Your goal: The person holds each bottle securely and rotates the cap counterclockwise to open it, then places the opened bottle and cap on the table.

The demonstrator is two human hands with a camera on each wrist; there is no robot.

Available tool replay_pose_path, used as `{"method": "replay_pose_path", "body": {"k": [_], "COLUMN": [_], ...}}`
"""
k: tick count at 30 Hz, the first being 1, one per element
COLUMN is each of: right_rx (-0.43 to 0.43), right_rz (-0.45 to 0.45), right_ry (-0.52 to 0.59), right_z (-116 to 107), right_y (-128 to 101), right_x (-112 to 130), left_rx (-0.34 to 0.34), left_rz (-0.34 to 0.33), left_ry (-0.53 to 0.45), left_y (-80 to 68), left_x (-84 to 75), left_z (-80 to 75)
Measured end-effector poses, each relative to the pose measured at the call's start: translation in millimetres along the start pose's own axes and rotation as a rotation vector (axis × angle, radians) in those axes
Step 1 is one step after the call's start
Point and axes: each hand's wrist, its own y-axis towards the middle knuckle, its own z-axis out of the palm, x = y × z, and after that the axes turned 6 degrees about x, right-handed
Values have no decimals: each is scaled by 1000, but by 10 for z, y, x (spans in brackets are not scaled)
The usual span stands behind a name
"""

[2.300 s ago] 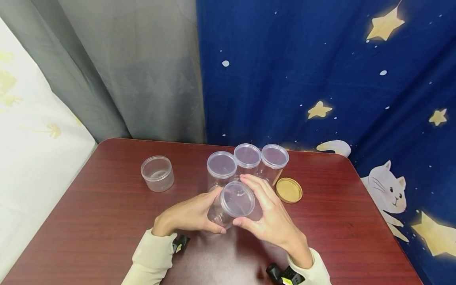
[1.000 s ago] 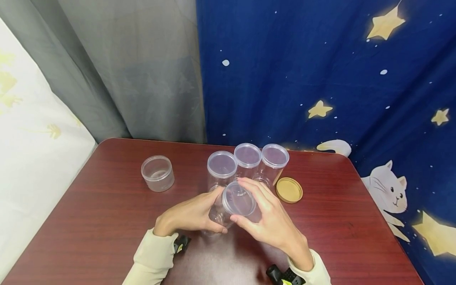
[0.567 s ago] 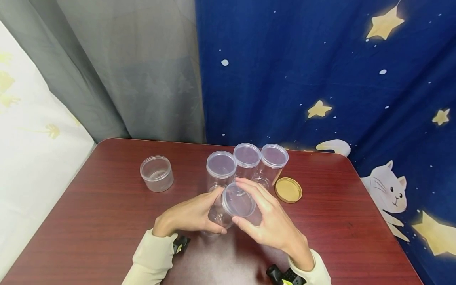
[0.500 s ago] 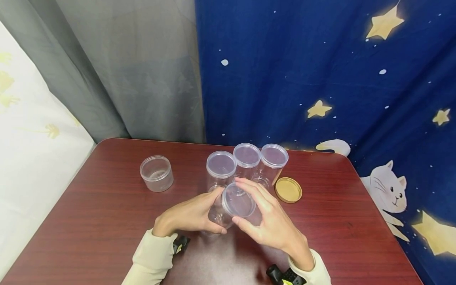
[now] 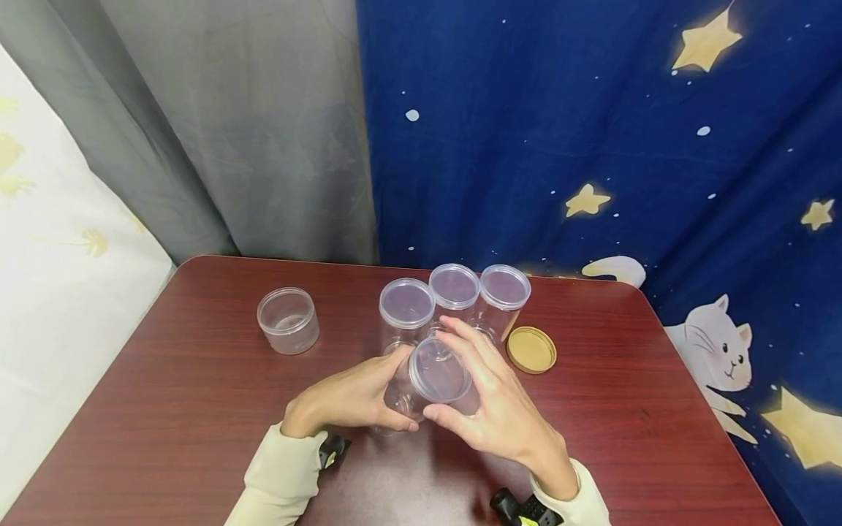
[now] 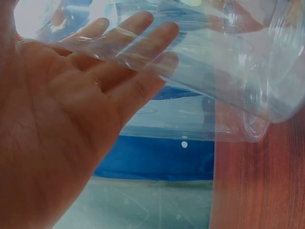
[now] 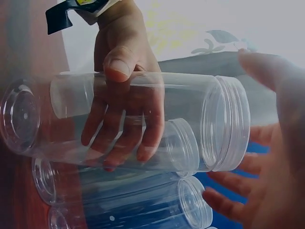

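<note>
While the left hand (image 5: 351,398) is gripping the clear plastic jar (image 5: 411,387) tilted just in front of three capped jars (image 5: 454,299), the right hand (image 5: 500,409) is curling its fingers (image 5: 468,343) around the jar's clear lid (image 5: 439,370), apparently turning it; the next twist is probably needing a steady hold.

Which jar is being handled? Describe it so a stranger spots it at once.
On the red-brown table, three tall clear jars stand clustered by the blue curtain. Just nearer, the held jar sits between the left hand and right hand. Alone it is tilted.
</note>
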Motion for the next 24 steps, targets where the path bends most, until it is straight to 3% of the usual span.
{"method": "replay_pose_path", "body": {"k": [5,24], "right_rx": [-58,-31], "right_rz": [28,51], "right_ry": [-79,-117], "right_z": [11,26], "right_y": [8,3], "right_x": [-14,-15], "left_rx": [4,5], "left_rz": [-2,-4], "left_ry": [-5,-9], "left_y": [4,0], "left_x": [-3,-8], "left_z": [5,4]}}
